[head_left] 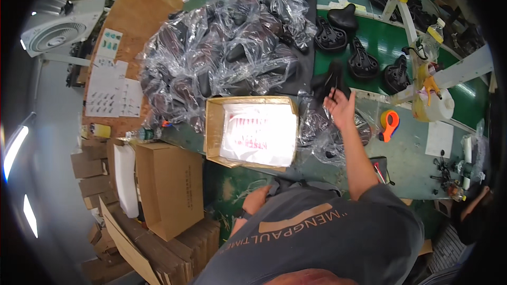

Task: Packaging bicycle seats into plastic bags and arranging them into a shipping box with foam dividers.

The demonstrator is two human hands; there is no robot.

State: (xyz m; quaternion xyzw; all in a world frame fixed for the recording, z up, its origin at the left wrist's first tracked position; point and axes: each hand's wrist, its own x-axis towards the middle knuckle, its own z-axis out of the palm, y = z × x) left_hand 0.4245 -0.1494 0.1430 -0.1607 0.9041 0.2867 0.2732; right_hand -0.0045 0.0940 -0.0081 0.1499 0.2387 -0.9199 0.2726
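My right hand (340,108) reaches forward with its fingers apart. Its fingertips overlap the near end of a black bicycle saddle (334,75); whether they touch it I cannot tell. Low by my waist, beside my shirt hem, is my left hand (256,200), its fingers mostly hidden. In front of me stands an open cardboard box (213,126) with a white printed sheet (259,133), glaring with light, in it. Behind the box lies a heap of saddles wrapped in clear plastic (227,47). More wrapped saddles (319,132) lie to its right, under my right forearm.
Bare black saddles (362,60) sit on the green conveyor at the right. An orange tape roll (390,122) lies right of my forearm. White posts (459,71) rise at the far right. Cartons (174,184) stand at the lower left, near a fan (60,34). Another person's arm (475,203) shows at the right edge.
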